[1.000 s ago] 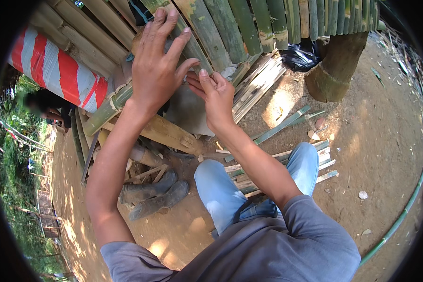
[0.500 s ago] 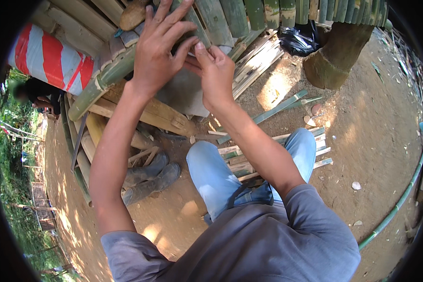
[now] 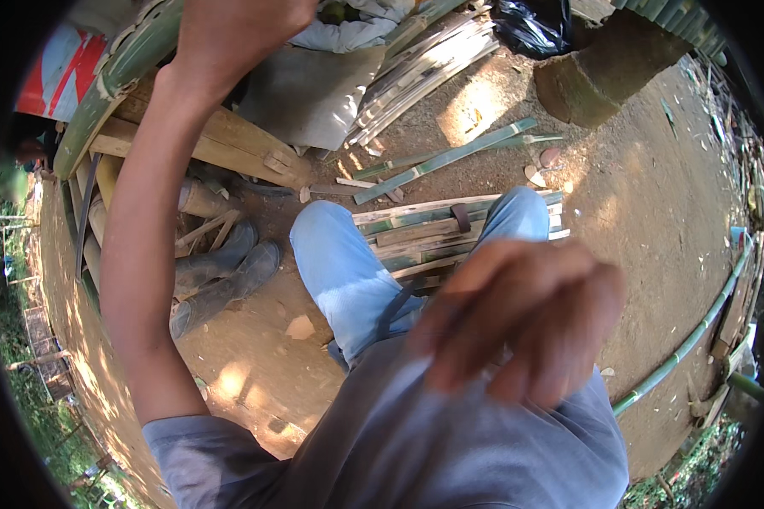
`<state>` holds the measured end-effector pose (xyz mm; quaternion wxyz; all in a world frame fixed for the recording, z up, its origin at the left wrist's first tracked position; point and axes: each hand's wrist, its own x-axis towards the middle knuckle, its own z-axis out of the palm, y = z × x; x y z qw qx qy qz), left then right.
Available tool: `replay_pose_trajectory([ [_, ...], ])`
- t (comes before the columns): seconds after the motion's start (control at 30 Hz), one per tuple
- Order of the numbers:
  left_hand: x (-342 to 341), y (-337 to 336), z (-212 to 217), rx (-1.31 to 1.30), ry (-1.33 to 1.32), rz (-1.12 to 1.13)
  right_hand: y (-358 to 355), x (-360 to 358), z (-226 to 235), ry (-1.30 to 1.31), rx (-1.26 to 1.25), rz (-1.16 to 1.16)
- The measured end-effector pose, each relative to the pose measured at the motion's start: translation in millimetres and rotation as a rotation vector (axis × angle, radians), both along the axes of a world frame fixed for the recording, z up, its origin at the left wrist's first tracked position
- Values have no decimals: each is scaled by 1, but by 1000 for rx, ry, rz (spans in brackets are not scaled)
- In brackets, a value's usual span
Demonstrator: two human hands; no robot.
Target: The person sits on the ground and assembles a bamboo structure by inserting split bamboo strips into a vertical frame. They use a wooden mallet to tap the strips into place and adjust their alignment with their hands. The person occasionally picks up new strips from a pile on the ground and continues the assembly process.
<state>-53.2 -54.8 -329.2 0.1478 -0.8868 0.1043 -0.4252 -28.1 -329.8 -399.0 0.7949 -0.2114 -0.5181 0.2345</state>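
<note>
My left hand (image 3: 242, 38) is raised at the top edge, beside a thick green bamboo pole (image 3: 136, 55). Its fingers are mostly cut off by the frame, so any hold is hidden. My right hand (image 3: 526, 322) hangs close in front of my chest, strongly smeared by motion. Whether it carries anything cannot be made out. Below it, split bamboo strips (image 3: 429, 229) lie on the ground by my knees, with a small dark brown piece (image 3: 461, 218) on top. A whitish crumpled sheet (image 3: 356, 32) and a grey flat slab (image 3: 306, 97) are near the left hand.
A bundle of pale bamboo strips (image 3: 429, 72) lies beyond my knees, near a black plastic bag (image 3: 530, 30) and a cut stump (image 3: 577, 85). Dark boots (image 3: 229, 288) stand at left. A long bamboo pole (image 3: 683, 348) curves along the right.
My hands were together at the bamboo structure and are now apart. The right has swung back toward my chest; the left has shifted up and left in view. The view itself has shifted.
</note>
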Motion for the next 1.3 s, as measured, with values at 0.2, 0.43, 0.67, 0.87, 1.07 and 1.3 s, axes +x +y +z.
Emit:
replay_pose_trajectory([
  [0.2,0,-10,4,-63,32,62,3,-53,43,349,301,19],
  [0.43,-1,-14,6,-98,45,85,-2,-45,40,222,263,243],
  [0.67,-4,-11,10,-162,55,45,22,19,32,-170,-171,-251],
  [0.87,0,-11,6,-230,62,-53,110,49,23,83,-280,-522],
  [1.07,-1,-13,7,-259,64,-58,154,62,13,46,-208,-672],
  [1.3,-3,-12,7,-245,55,-52,162,65,12,-81,-194,-872],
])
